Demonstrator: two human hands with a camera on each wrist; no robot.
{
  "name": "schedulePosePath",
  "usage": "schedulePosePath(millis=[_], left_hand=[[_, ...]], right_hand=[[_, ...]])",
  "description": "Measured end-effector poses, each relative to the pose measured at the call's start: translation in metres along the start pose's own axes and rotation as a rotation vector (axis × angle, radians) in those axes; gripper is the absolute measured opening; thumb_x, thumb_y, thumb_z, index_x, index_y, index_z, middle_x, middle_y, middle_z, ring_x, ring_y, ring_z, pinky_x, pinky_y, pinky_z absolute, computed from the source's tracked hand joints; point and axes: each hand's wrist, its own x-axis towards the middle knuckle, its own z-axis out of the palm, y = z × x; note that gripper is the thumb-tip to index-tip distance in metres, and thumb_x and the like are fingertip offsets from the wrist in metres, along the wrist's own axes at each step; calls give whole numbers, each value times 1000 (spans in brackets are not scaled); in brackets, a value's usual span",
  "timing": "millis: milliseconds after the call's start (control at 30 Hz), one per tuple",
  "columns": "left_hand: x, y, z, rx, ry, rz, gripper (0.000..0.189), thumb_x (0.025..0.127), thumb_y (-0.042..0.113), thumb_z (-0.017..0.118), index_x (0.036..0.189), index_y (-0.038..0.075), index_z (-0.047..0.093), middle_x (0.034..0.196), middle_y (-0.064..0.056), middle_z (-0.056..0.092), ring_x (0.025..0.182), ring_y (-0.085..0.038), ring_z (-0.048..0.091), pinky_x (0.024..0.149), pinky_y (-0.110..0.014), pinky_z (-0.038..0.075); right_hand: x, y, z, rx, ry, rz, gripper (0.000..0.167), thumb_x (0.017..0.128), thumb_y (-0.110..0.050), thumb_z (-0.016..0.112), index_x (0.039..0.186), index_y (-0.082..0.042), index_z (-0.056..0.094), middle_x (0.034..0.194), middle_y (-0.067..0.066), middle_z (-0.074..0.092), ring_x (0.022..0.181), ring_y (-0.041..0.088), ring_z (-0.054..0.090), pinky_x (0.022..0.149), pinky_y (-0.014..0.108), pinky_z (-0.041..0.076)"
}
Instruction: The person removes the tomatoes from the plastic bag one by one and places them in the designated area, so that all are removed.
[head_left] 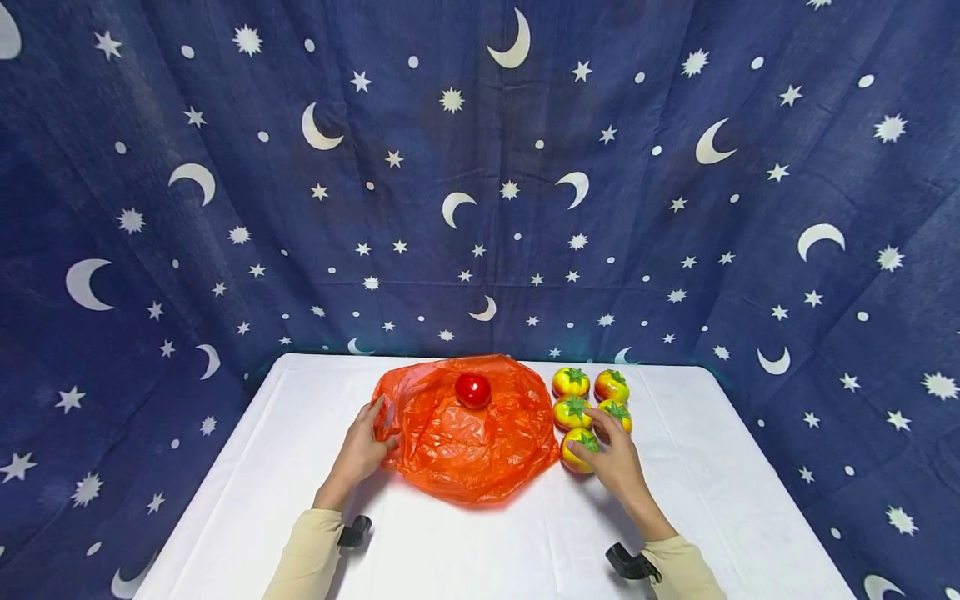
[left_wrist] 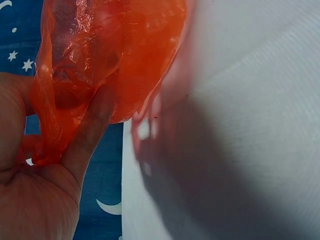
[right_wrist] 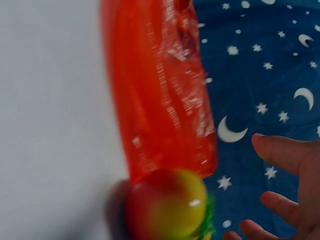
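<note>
An orange-red plastic bag [head_left: 465, 454] lies spread across the middle of the table, its mouth edge raised at the left. My left hand [head_left: 362, 454] grips that edge; the left wrist view shows the thin film [left_wrist: 145, 55] between thumb and fingers. On the bag sits a shiny red round fruit [head_left: 473, 390]. To its right stands a cluster of yellow-and-red tomato-like fruits with green leafy tops, the nearest fruit [head_left: 574, 460] beside the bag's edge. Over this one my right hand [head_left: 617, 458] hovers with fingers spread; the right wrist view shows a gap between fingers and fruit [right_wrist: 167, 205].
Several more tomato-like fruits stand close together behind the nearest one, among them a back-left fruit [head_left: 570, 383] and a back-right fruit [head_left: 612, 387]. A white cloth covers the table [head_left: 720, 517]. Behind it hangs a blue curtain [head_left: 420, 283] with moons and stars.
</note>
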Motion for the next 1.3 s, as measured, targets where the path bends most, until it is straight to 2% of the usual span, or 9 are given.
schedulePosePath(millis=[200,433,667,833,1167,1300], left_hand=[[0,-1,0,2,-4,4,83,81,2,73,151,-4,29,151,-26,35,138,-48,37,116,-57,31],[-1,-1,-1,-3,-1,6,84,81,1,73,152,-3,29,151,-25,35,138,-47,38,116,-57,31],[-3,0,-1,-7,4,2,83,80,-1,73,151,-4,30,151,-26,35,138,-48,38,115,-58,31],[-2,-1,-2,-4,-5,-1,83,81,1,73,152,-3,29,152,-26,33,140,-48,35,116,-58,29],[-3,-2,-2,-3,3,-2,82,81,1,73,151,-3,31,151,-26,35,138,-48,37,115,-58,31],[-3,-1,-2,-7,1,-6,83,81,0,73,151,-3,31,151,-26,35,138,-48,38,115,-57,31]], right_hand=[[1,-19,-1,102,-16,-62,62,81,-14,79,137,-5,53,146,18,46,134,42,47,113,56,37],[2,-35,0,131,-57,-62,61,82,-23,79,136,-13,53,146,14,48,133,39,48,110,56,41],[3,-48,5,225,-95,-90,58,82,-19,79,135,-14,55,144,13,50,133,37,48,112,52,40],[3,-55,13,285,-120,-95,62,82,-17,79,138,-11,53,146,14,48,135,37,47,111,53,40],[13,-69,35,323,-154,-99,65,83,-22,79,140,-14,50,144,16,51,135,38,48,108,50,44],[21,-76,47,384,-193,-115,64,84,-18,77,141,-9,49,146,18,48,137,40,45,110,51,42]])
